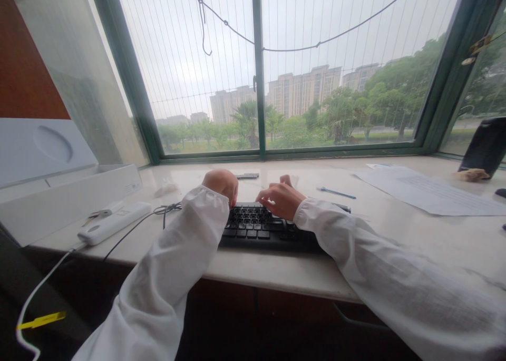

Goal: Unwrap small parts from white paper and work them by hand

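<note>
The keyboard (pixel 261 226) lies on the surface (pixel 395 229) under both hands. The left hand (pixel 221 184) is curled loosely over its far edge; the right hand (pixel 279 198) spreads its fingers on the keys, gripping nothing. A pen (pixel 336 193) lies just right of them, untouched.

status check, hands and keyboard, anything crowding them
Left hand curled at the black keyboard back edge. Right hand on the keys, fingers bent. Blue pen and paper sheets lie apart to the right.
</note>
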Available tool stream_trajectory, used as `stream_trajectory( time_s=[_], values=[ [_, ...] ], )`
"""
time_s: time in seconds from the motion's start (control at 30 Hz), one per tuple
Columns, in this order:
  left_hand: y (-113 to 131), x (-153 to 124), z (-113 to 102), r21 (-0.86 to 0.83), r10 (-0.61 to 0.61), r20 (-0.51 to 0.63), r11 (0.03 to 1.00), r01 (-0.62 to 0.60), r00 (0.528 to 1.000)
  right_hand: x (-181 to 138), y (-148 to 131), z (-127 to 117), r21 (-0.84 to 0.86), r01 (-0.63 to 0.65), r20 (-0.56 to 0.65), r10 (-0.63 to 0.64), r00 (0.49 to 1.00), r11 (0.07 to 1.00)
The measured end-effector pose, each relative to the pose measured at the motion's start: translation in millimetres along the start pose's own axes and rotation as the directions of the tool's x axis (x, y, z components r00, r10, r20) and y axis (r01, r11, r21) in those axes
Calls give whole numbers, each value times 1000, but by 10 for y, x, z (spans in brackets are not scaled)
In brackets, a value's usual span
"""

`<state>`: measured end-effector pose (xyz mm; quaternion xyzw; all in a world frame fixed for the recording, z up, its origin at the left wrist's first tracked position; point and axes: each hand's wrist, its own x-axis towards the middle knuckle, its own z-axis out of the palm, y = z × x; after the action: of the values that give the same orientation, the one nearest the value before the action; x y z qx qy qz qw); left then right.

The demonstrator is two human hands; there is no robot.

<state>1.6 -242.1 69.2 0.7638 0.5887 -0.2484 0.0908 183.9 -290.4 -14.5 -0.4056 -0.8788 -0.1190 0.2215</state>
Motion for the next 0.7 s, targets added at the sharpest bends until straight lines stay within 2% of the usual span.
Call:
stream_trajectory(
  time_s=[0.13, 0.37, 0.57, 0.7],
  values=[
    [-9, -20, 17, -30, 3, -32, 1000, -4, 999, 6, 12, 13, 5, 7, 4, -7, 1000, 1000],
    [-45, 57, 9, -28, 21, -7, 999, -21, 1000, -7, 9, 8, 25, -6, 0, 6, 1000, 1000],
    [-107, 137, 13, -16, 86, -18, 996, -86, 996, 7, 28, 18, 8, -20, 29, 20, 999, 1000],
    [-141, 216, 29, 22, 43, -24, 999, -42, 999, 21, 28, 20, 0, -6, 42, 6, 999, 1000]
  ],
)
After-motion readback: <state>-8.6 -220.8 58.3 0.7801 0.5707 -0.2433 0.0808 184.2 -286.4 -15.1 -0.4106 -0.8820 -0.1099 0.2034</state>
